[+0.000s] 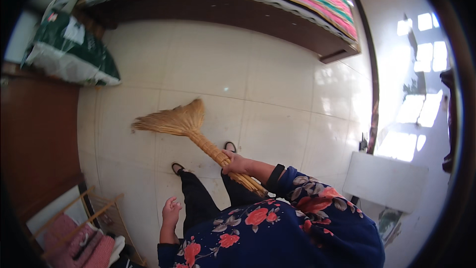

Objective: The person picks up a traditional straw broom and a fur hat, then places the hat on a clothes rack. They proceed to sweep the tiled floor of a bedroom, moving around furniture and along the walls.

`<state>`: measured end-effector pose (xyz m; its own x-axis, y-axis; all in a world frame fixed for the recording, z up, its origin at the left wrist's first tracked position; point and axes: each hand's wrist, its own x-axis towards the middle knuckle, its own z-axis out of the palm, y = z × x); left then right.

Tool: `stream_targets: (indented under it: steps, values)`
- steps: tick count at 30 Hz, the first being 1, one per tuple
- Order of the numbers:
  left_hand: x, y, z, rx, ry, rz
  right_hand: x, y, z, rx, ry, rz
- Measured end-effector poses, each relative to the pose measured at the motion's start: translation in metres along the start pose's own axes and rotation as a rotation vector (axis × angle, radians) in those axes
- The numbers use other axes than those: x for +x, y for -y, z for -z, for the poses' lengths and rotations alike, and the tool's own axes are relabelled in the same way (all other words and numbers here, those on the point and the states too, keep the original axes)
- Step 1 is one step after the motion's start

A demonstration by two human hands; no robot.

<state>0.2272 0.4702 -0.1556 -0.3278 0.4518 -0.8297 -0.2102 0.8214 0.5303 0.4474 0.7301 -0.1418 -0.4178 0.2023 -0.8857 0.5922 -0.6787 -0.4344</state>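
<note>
My right hand [235, 163] is wrapped around the handle of a straw broom [186, 119]. The broom slants from my body up and to the left, its fanned bristles spreading over the tiled floor [208, 52]. Bound stalks stick out behind my grip towards my waist. My left hand [171, 209] hangs free beside my left leg, its fingers loosely curled and nothing in it. Both my feet, in dark shoes, stand on the tiles just below the broom.
Ahead is a bed [223, 3] with a striped cover and a dark wooden base. A green and white sack [78, 52] leans at the left, near a brown wooden door or panel [39, 137]. A wooden rack [89, 219] with clothes stands lower left; a white box-like object [385, 182] is at right.
</note>
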Motion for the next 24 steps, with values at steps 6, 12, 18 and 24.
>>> stream_targets:
  steps: [6,12,18,24]
  values:
    - [0.002,-0.026,-0.040,0.272,0.130,0.032,-0.075,-0.006,0.107,0.375,-0.125,0.096]
    - [0.004,-0.037,-0.041,0.266,0.150,0.070,-0.025,-0.019,0.239,0.471,-0.568,0.148]
    - [0.013,-0.022,-0.021,0.295,0.177,0.155,0.018,-0.108,0.231,0.685,-0.550,0.024]
    - [0.030,-0.024,-0.032,0.406,0.250,0.132,-0.022,-0.134,0.073,0.578,-0.394,-0.121]
